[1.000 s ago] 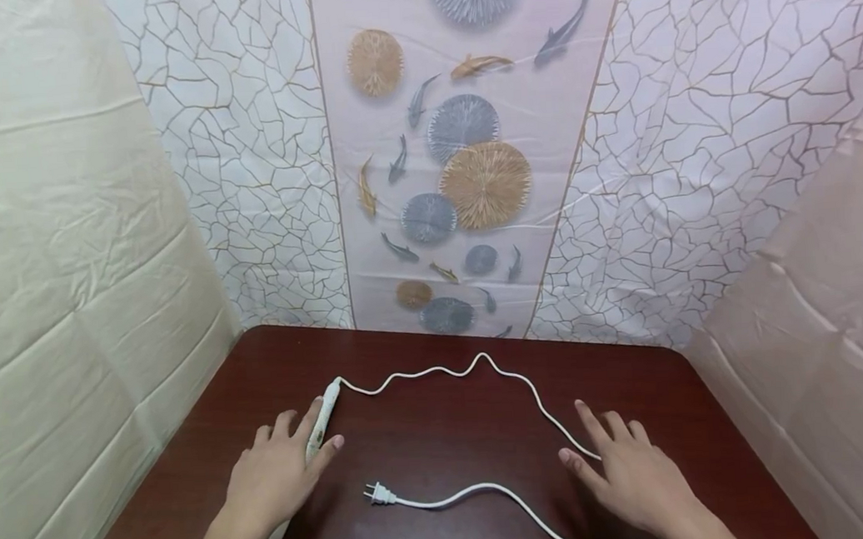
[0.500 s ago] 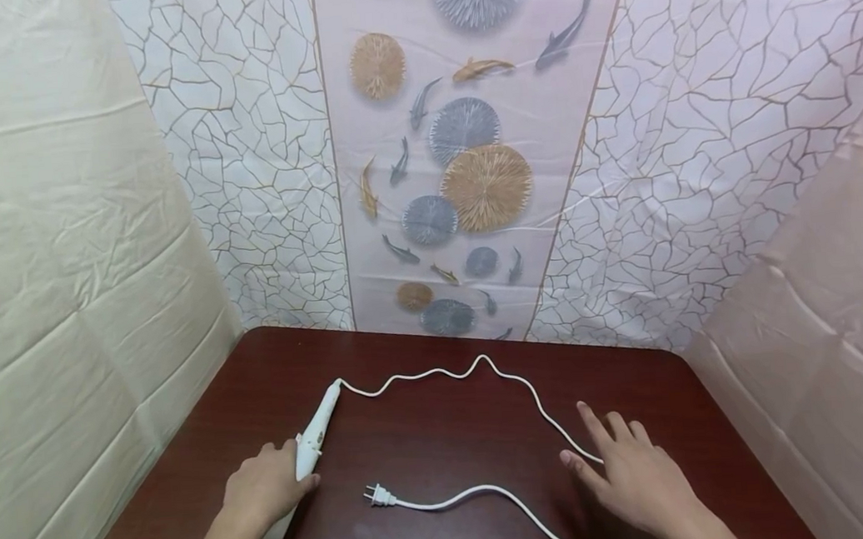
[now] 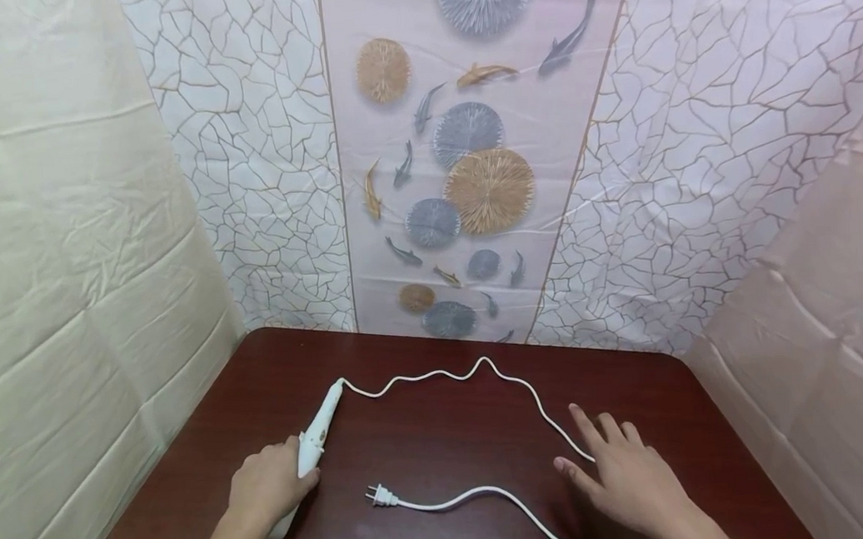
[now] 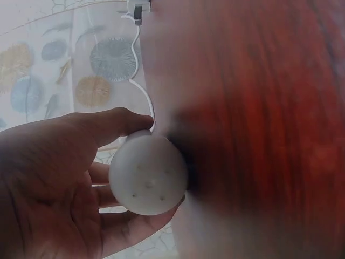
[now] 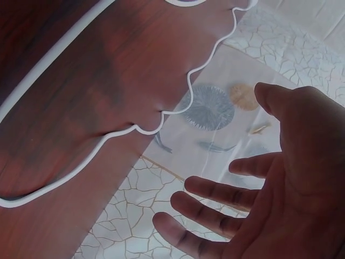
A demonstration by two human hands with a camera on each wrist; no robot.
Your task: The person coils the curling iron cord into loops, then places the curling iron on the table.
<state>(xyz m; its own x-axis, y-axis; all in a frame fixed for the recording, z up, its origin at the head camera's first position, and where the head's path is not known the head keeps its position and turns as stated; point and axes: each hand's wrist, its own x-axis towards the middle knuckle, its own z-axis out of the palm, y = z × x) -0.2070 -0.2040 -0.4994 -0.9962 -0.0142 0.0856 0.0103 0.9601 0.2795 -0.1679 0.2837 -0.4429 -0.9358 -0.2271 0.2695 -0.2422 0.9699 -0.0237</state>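
A white corded wand-shaped appliance (image 3: 310, 450), slim at its cord end and wider near me, lies slanted at the left of the table. My left hand (image 3: 265, 486) grips its wide part, thumb on one side and fingers curled round the other. In the left wrist view the round end (image 4: 148, 175) of the appliance faces the camera, with small holes in it. My right hand (image 3: 634, 477) is spread above the table at the right, holding nothing. The white cord (image 3: 538, 400) runs from the appliance across the table and passes behind that hand.
The cord loops back along the front to a two-pin plug (image 3: 382, 496) at the middle of the dark red-brown table (image 3: 428, 437). Patterned cloth (image 3: 273, 147) hangs behind the table, and pale cloth walls (image 3: 82, 327) close in both sides.
My left hand has drawn back toward me along the appliance, from lying over it with fingers extended to gripping its wide part. My right hand has barely shifted. The cord lies the same.
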